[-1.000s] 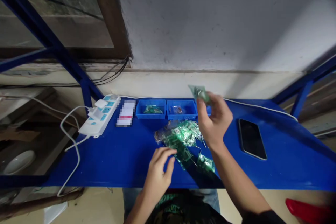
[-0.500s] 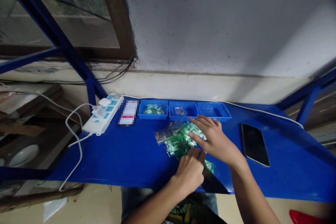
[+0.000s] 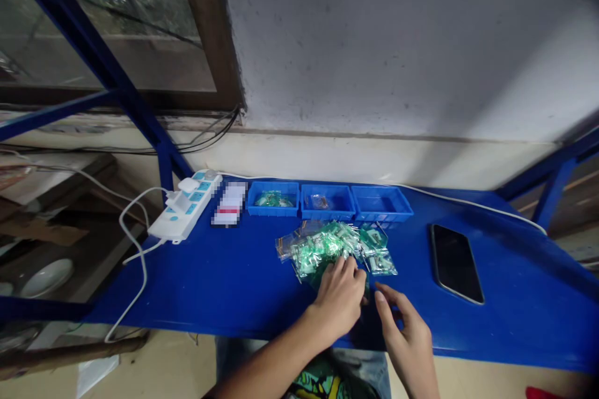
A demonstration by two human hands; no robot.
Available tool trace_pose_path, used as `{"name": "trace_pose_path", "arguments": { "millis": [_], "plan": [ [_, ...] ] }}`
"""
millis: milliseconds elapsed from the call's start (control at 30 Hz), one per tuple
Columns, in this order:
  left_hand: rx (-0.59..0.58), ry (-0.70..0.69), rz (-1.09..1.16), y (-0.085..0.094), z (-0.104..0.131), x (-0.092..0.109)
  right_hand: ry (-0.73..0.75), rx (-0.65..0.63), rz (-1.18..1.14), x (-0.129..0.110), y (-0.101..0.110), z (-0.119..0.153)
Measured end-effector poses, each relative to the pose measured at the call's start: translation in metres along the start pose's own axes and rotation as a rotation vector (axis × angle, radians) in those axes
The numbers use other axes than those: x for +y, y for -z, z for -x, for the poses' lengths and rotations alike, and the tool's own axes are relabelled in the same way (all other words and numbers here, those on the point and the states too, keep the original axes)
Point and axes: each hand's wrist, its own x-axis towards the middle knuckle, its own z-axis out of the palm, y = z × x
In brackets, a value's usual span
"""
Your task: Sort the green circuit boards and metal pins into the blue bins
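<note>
A heap of small clear packets with green and white contents (image 3: pixel 325 243) lies on the blue table. My left hand (image 3: pixel 341 293) rests at the heap's near edge, its fingers curled down; what they grip, if anything, is hidden beneath them. To its right, my right hand (image 3: pixel 405 324) is near the table's front edge, thumb and fingers apart, with nothing visible between them. A few packets (image 3: pixel 378 252) lie at the heap's right side. Behind the heap stand three blue trays: the left one (image 3: pixel 274 209) holds green packets, the middle one (image 3: pixel 327 213) a clear packet, the right one (image 3: pixel 382 219) nothing visible.
A black phone (image 3: pixel 457 264) lies on the right of the table (image 3: pixel 210 287). At the left are a white power strip (image 3: pixel 185 209) with plugs and cables, and a phone with a lit, blurred screen (image 3: pixel 230 202). A white cable (image 3: pixel 472 201) runs along the back.
My right hand has moved from over the heap back toward the table's front edge. Packets now show at the heap's right side. My left hand has stayed nearly in place.
</note>
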Motion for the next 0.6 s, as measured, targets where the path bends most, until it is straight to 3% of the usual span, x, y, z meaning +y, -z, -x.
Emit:
{"name": "trace_pose_path", "arguments": {
  "millis": [167,300,400,500,600],
  "plan": [
    [0.034,-0.038,-0.043,-0.006,0.0,-0.001,-0.063,-0.044,0.188,0.003,-0.007,0.002],
    [0.067,-0.073,-0.065,-0.009,0.0,-0.002,-0.179,-0.098,0.124,0.002,-0.006,-0.004],
    [0.162,-0.073,-0.011,-0.005,-0.005,-0.005,-0.315,-0.079,-0.072,-0.001,-0.003,-0.006],
    [0.343,-0.061,0.131,0.006,-0.008,-0.01,-0.407,-0.057,-0.433,-0.011,-0.005,-0.006],
    [0.486,-0.157,0.274,0.021,0.0,-0.016,-0.486,-0.194,-0.881,-0.031,-0.008,-0.006]
  ]
}}
